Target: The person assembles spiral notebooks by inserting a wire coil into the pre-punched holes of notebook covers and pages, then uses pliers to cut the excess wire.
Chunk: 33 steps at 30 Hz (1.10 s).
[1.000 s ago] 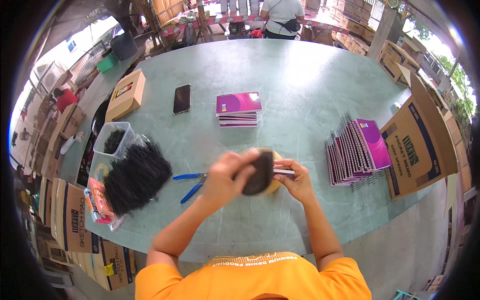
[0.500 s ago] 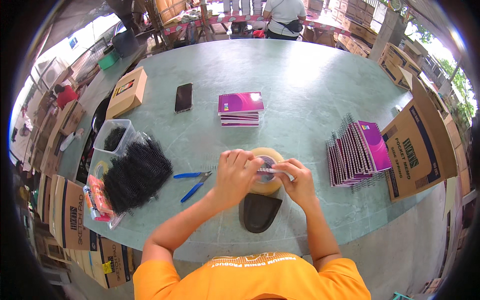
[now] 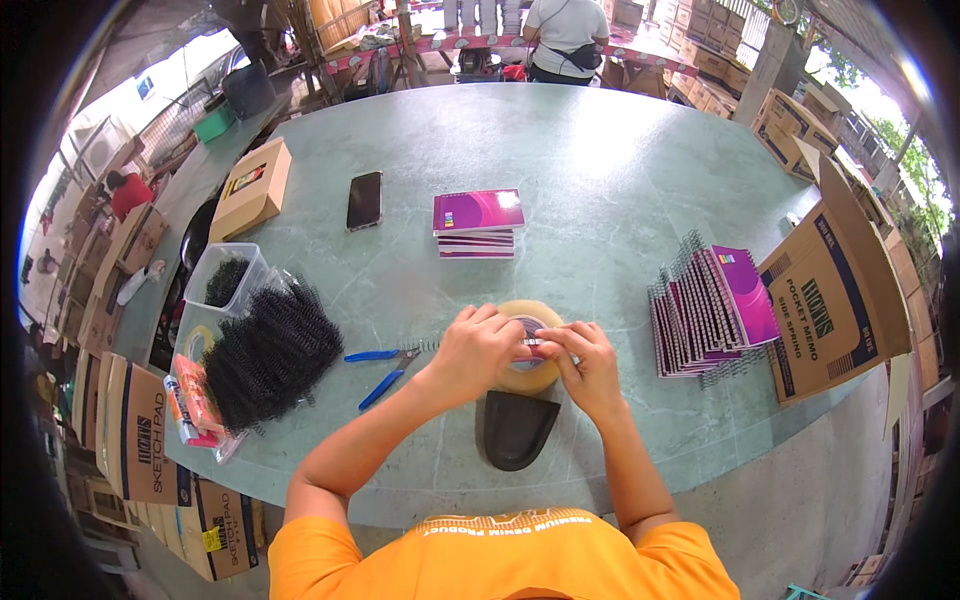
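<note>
Over a roll of clear tape, both hands come close together on a small notebook, seen almost edge-on and mostly hidden by fingers. My left hand is closed around its left part, and a thin spiral wire sticks out to the left from beneath that hand. My right hand pinches the notebook's right end between thumb and fingers. Just below the tape lies a dark, rounded pad. Blue-handled cutters rest on the table to the left of my left hand.
A purple notebook stack and a phone lie farther off. Spiral-bound notebooks stand beside an open carton at right. At left are a heap of black coils, a plastic tub and a flat box.
Both hands have shifted slightly and the right fingers have closed in nearer to the left hand. More of the spiral wire now shows left of my left hand.
</note>
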Motion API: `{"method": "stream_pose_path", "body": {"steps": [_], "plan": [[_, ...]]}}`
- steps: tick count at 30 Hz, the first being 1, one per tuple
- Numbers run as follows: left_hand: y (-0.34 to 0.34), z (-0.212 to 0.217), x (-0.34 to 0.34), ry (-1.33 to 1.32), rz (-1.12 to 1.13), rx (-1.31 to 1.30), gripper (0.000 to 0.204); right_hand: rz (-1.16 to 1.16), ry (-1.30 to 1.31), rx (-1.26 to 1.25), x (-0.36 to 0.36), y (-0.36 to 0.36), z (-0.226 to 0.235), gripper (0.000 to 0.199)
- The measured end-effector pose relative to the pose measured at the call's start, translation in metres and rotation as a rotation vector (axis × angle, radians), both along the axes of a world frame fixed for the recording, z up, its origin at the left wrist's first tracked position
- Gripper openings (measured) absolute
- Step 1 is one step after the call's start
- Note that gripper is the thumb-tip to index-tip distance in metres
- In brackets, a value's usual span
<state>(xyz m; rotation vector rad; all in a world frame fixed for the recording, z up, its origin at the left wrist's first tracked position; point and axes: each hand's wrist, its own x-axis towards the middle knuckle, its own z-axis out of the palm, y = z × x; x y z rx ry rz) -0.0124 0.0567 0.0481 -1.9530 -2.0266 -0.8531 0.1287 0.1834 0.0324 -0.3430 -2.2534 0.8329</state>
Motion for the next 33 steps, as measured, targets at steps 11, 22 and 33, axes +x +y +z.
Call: {"method": "stream_pose_path", "body": {"steps": [11,22,33], "plan": [[0.001,0.01,0.0,-0.05,0.046,-0.025,0.031,0.002,0.122,-0.184,0.001,-0.001,-0.01,0.016],[0.005,0.011,0.01,-0.042,0.085,0.004,0.027,0.05,0.175,-0.189,0.005,0.004,-0.011,0.022],[0.007,0.006,0.007,0.04,0.088,-0.073,0.021,0.087,0.19,-0.531,0.004,0.001,-0.019,0.022]]}}
